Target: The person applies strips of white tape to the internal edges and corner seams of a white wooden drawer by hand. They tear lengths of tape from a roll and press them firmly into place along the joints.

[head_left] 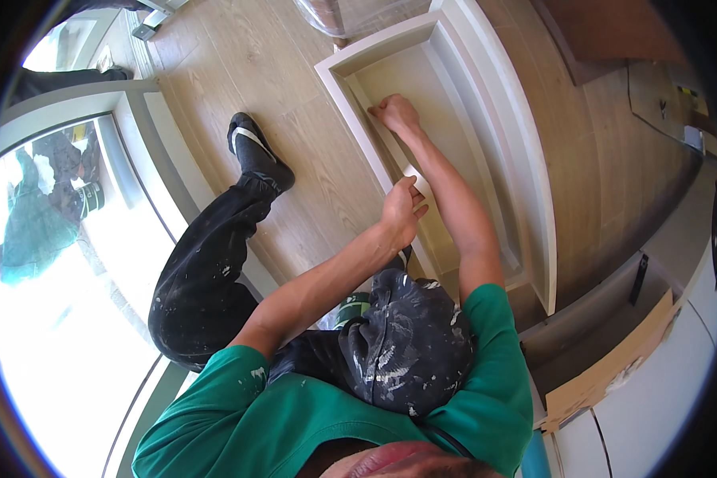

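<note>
A long cream-coloured frame [543, 263] with raised sides and a recessed panel lies on the floor in front of me. My right hand [397, 115] reaches over it, fingers closed in a pinch at the inner edge of its left side; what they hold is hidden. My left hand [402, 211] is nearer to me, over the same side, its fingers curled. A small white piece [417, 180], like paper or tape, shows at its fingertips. Whether it runs on to my right hand, I cannot tell.
My paint-spotted knee [406, 342] is close by the frame's near end. A green-and-white container [352, 309] stands beside it. Clear plastic wrapping [334, 16] lies past the far end. A glazed door [127, 159] is at left, an open drawer-like compartment [613, 342] at right.
</note>
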Motion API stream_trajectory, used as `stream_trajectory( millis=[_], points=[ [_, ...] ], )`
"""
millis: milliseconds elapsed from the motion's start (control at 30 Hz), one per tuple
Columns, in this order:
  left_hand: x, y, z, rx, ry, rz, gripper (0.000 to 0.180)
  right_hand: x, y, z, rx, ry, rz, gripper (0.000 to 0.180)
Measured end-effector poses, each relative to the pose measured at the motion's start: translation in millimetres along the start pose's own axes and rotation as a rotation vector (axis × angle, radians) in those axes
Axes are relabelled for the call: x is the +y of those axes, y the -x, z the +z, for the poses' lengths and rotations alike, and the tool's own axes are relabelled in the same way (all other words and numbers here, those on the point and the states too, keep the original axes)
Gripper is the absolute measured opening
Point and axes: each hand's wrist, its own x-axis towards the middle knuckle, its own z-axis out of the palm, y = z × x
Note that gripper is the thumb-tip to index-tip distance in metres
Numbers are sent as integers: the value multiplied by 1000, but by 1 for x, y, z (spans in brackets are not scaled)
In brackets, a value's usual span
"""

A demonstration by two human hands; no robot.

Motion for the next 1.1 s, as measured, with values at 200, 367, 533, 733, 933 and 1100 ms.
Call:
stream_trajectory(
  millis=[200, 367, 533, 733, 933, 1100],
  points=[
    [-3, -6, -5, -33, -2, -7, 39, -4, 2, 2, 42, 40, -4, 32],
    [-3, -6, -4, -21, 8, -9, 39, -9, 6, -1, 54, 75, 9, 31],
    [-1, -1, -2, -14, 6, -5, 38, -8, 7, 0, 86, 73, -11, 33],
    [3, -3, -5, -35, 10, -12, 38, -16, -11, -9, 470, 124, -396, 34],
    [1, -1, -3, -56, -26, -26, 31, -28, -49, 8, 542, -13, -449, 28],
    [3, 3, -1, -66, -5, -22, 29, -35, -50, 20, 597, -4, -467, 22]
  ],
)
